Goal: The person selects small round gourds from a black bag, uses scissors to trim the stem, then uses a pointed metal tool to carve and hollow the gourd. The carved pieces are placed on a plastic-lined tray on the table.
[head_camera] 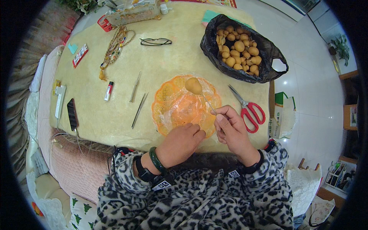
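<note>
My right hand (pixel 231 129) grips a thin metal rod (pixel 208 103), whose far end meets a small brown gourd (pixel 193 86). The gourd is over the far part of an orange lace-patterned plate (pixel 161 115) covered with clear plastic. My left hand (pixel 184 142) rests at the plate's near edge, fingers curled; whether it holds anything is hidden. Red-handled scissors (pixel 247 108) lie partly open to the right of the plate. To its left are metal tweezers (pixel 140 110) and a slim metal tool (pixel 135 87).
A black plastic bag (pixel 210 54) of small brown gourds (pixel 239 46) stands at the back right. Eyeglasses (pixel 156 42), a beaded necklace (pixel 115 47), a lighter (pixel 108 91), a phone (pixel 72 114) and a white power strip (pixel 60 100) lie on the table (pixel 178 60).
</note>
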Demonstrator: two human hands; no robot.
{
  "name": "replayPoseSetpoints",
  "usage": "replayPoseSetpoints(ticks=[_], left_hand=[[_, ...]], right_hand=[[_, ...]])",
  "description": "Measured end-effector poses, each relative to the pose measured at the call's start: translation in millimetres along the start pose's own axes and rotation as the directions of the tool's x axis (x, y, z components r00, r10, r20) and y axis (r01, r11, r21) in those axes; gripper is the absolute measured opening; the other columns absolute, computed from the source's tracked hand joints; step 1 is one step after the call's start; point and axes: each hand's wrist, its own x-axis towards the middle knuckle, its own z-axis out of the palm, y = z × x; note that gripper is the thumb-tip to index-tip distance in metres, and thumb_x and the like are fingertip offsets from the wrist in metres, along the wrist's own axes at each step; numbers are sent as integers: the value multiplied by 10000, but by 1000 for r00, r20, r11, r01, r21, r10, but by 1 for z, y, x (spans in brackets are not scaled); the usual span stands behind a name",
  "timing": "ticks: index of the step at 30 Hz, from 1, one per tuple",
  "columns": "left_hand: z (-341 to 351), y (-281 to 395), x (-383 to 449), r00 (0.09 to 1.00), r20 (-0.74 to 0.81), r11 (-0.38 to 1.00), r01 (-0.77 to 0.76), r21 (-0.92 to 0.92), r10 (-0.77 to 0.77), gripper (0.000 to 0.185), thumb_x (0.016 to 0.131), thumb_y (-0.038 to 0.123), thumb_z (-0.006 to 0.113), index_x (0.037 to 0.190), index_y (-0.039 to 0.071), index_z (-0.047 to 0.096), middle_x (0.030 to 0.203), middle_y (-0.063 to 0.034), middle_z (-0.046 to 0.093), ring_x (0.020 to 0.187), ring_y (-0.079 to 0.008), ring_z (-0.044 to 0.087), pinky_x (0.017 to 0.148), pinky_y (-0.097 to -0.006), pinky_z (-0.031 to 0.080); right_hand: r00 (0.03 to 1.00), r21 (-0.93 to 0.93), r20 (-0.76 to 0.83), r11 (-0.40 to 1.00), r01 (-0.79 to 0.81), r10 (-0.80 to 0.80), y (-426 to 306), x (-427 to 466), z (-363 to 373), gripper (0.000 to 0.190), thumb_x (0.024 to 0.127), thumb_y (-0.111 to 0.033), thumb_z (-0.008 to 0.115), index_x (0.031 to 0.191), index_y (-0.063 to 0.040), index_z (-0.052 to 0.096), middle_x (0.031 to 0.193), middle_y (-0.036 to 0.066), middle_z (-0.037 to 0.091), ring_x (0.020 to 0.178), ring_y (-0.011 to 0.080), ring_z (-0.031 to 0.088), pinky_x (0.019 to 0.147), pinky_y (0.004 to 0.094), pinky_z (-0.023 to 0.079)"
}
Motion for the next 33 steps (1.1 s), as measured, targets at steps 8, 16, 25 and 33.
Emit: replayPoseSetpoints(ticks=[8, 16, 25, 33], left_hand=[[-9, -3, 0, 992, 39, 992, 122, -27, -121, 192, 814, 126, 677, 964, 59, 577, 874, -118, 574, 836, -343, 627, 708, -453, 520], [-26, -5, 0, 985, -92, 947, 109, -303, -143, 174, 857, 136, 686, 940, 51, 559, 897, -142, 604, 859, -378, 619, 704, -451, 499], [-60, -67, -64, 775, -162, 774, 627, 87, -610, 183, 879, 211, 667, 880, 44, 594, 807, -188, 641, 779, -401, 637, 678, -490, 503], [-11, -85, -47, 760, -124, 760, 647, 64, -637, 256, 884, 284, 650, 944, 37, 683, 884, -227, 695, 853, -438, 664, 729, -509, 540]], right_hand=[[1000, -53, 10, 998, 21, -20, 4, 0, 2, 213, 1078, -204, 510, 1229, -58, 552, 746, -40, 459, 531, 18, 338, 457, 188, 287], [1000, -70, -3, 998, 5, -6, 0, -1, 4, 223, 1072, -196, 517, 1235, -52, 565, 767, -49, 484, 571, 9, 381, 493, 181, 320], [990, -251, 67, 959, 134, -121, -44, -3, 16, 222, 1072, -194, 515, 1210, -31, 573, 781, -54, 489, 608, 4, 392, 522, 173, 325], [983, -174, 82, 969, 176, -164, -51, -4, 19, 195, 1060, -155, 529, 1195, -22, 575, 798, -59, 483, 656, 10, 394, 571, 187, 335]])
